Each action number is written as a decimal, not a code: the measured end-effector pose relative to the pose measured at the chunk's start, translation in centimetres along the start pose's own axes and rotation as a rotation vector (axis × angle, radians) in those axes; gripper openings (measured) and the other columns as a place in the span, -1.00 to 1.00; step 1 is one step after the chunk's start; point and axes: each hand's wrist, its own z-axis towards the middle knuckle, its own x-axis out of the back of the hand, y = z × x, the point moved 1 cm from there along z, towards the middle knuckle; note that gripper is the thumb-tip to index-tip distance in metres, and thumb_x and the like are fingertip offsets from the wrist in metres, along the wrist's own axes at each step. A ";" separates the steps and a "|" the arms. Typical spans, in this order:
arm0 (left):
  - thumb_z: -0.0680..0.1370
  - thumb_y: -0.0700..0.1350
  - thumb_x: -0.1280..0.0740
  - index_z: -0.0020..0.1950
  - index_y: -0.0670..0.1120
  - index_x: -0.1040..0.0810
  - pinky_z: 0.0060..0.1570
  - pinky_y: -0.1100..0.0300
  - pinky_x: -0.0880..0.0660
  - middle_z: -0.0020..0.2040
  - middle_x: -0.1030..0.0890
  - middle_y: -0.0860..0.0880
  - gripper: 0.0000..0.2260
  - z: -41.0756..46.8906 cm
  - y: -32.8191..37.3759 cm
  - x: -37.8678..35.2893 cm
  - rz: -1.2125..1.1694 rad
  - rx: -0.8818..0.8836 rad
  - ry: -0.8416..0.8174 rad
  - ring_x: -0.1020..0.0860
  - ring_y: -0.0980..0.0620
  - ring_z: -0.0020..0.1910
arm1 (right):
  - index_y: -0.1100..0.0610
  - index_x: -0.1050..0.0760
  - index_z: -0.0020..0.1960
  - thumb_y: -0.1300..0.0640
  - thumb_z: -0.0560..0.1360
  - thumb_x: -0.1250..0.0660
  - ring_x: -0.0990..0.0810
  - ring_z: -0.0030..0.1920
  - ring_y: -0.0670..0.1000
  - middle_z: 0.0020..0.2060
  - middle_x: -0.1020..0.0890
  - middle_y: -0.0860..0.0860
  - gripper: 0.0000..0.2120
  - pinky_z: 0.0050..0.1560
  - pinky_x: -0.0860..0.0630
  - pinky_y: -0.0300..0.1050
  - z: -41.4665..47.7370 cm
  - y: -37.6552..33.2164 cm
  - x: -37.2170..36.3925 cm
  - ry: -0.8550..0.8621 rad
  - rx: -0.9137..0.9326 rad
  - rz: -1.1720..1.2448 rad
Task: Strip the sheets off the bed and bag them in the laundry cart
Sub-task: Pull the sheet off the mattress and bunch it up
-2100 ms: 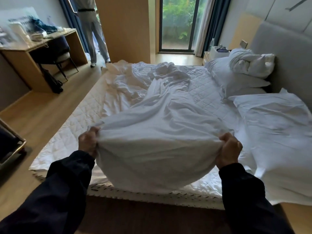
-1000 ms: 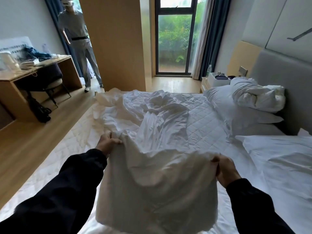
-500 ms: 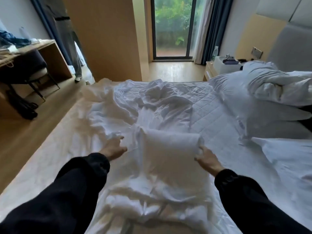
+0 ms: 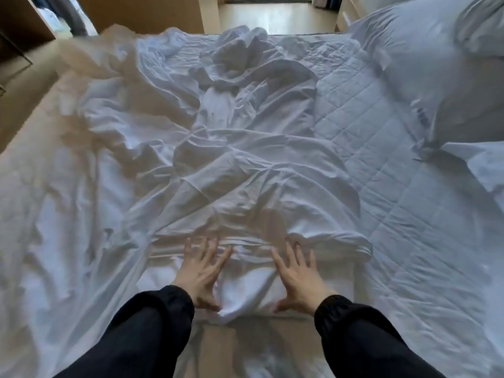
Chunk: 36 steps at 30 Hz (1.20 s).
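Note:
A rumpled white sheet [image 4: 231, 165] lies loose across the middle of the bed, bunched toward the far end. Its near end is folded over into a thick band in front of me. My left hand [image 4: 203, 268] lies flat on that fold with fingers spread. My right hand [image 4: 296, 274] lies flat on it too, a short way to the right, fingers straight. Between the two hands a white hump of sheet stands up. The quilted mattress pad [image 4: 381, 165] shows bare on the right side. The laundry cart is out of view.
White pillows [image 4: 441, 66] are piled at the head of the bed on the right, and a flatter one [image 4: 485, 167] lies nearer. Wooden floor [image 4: 21, 85] runs along the left of the bed, with a wooden partition [image 4: 141, 12] beyond.
I held the sheet's near edge up in both hands, then laid it forward on the bed. Both hands have let go and now press flat on the fold. My view has tipped downward.

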 end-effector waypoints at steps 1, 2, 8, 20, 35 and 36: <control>0.22 0.39 -0.36 0.48 0.08 0.46 0.34 -0.39 0.34 0.48 0.43 -0.22 0.20 0.4 0.2 -1.1 0.001 -0.001 -0.022 0.37 -0.24 0.49 | 0.03 0.41 0.52 -0.30 0.30 -0.45 0.33 0.48 0.32 0.49 0.35 0.26 0.23 0.38 0.27 0.42 0.6 -0.4 -1.0 -0.018 0.010 -0.042; 0.20 0.40 -0.37 0.48 0.06 0.45 0.33 -0.40 0.34 0.49 0.41 -0.23 0.22 0.7 0.3 -1.9 -0.006 0.004 -0.031 0.36 -0.24 0.49 | 0.04 0.40 0.52 -0.28 0.29 -0.46 0.32 0.48 0.33 0.49 0.33 0.27 0.23 0.36 0.27 0.43 1.1 -0.6 -2.0 -0.026 0.014 -0.073; 0.46 0.04 -0.34 0.54 -0.05 0.30 0.33 -0.47 0.17 0.54 0.20 -0.27 -0.07 2.2 0.4 -4.0 0.048 0.040 -0.020 0.16 -0.26 0.53 | 0.08 0.06 0.56 0.04 0.27 -0.50 -0.11 0.47 0.34 0.47 -0.12 0.29 0.05 0.32 -0.06 0.45 3.8 -1.3 -5.4 0.053 -0.145 -0.089; 0.66 -0.20 -0.05 0.56 0.03 0.04 0.35 -0.42 0.05 0.56 0.06 -0.21 -0.50 -0.6 1.9 1.0 -0.106 0.057 -0.075 0.06 -0.26 0.53 | 0.13 -0.48 -0.42 0.38 -0.06 -0.60 -0.48 -0.65 0.14 -0.61 -0.49 0.08 -0.62 -0.68 -0.31 -0.17 0.9 -1.6 -0.4 0.440 -0.162 -0.032; 0.59 -0.34 -0.09 0.57 0.04 0.10 0.36 -0.43 0.06 0.57 0.10 -0.19 -0.36 -25.4 16.1 -7.5 -0.104 -0.030 -0.258 0.10 -0.24 0.53 | 0.00 -0.28 -0.50 0.22 -0.22 -0.61 -0.36 -0.73 -0.04 -0.70 -0.37 0.03 -0.46 -0.54 0.02 -0.25 -25.9 -7.8 -12.8 0.360 -0.019 -0.030; 0.60 -0.32 -0.09 0.57 0.05 0.10 0.35 -0.43 0.07 0.57 0.11 -0.18 -0.37 -27.4 17.2 -9.0 -0.105 -0.034 -0.284 0.11 -0.24 0.54 | 0.00 -0.23 -0.50 0.22 -0.15 -0.59 -0.36 -0.73 -0.04 -0.70 -0.37 0.03 -0.47 -0.58 0.02 -0.25 -28.0 -8.5 -14.4 0.339 0.009 -0.016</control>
